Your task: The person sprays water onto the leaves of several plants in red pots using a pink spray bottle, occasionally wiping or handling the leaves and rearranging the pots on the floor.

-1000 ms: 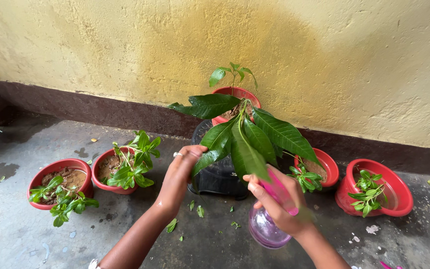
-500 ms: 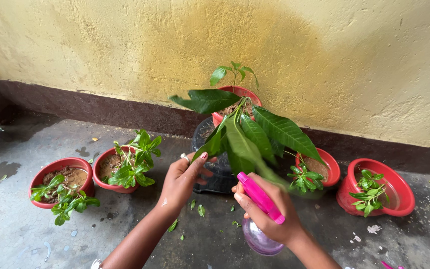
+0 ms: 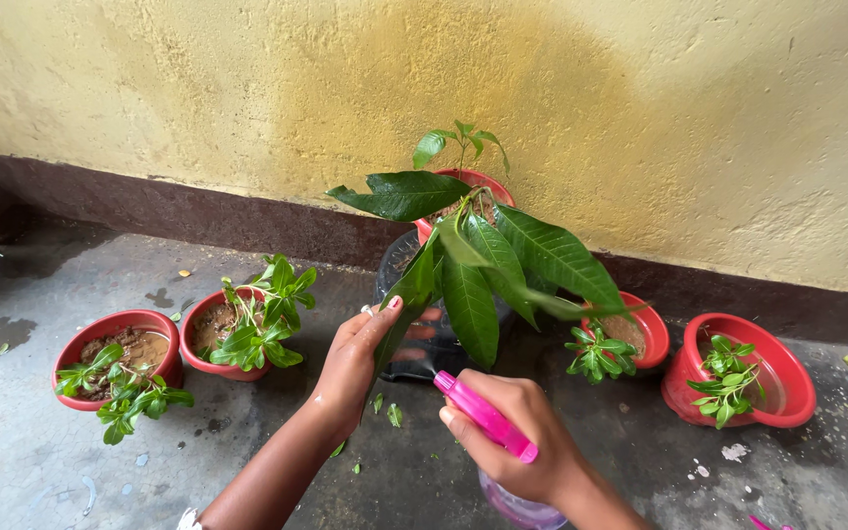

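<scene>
Lower now than a moment ago, the right hand (image 3: 517, 437) has drawn the pink spray bottle (image 3: 488, 417) down toward bottom centre, fingers clamped around its neck, nozzle aimed up at the large-leaved plant (image 3: 473, 265) mid-frame. Left hand (image 3: 350, 358) holds one drooping leaf (image 3: 399, 314), fingers closed along it. Red pots (image 3: 738, 378) line the concrete floor (image 3: 41, 461).

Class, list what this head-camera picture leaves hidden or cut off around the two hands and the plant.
Head view only:
- Clear plastic spray bottle with pink nozzle: its body is hidden by the right hand and cut by the bottom edge.
- Black plastic pot: mostly behind the long green leaves and the left hand.
</scene>
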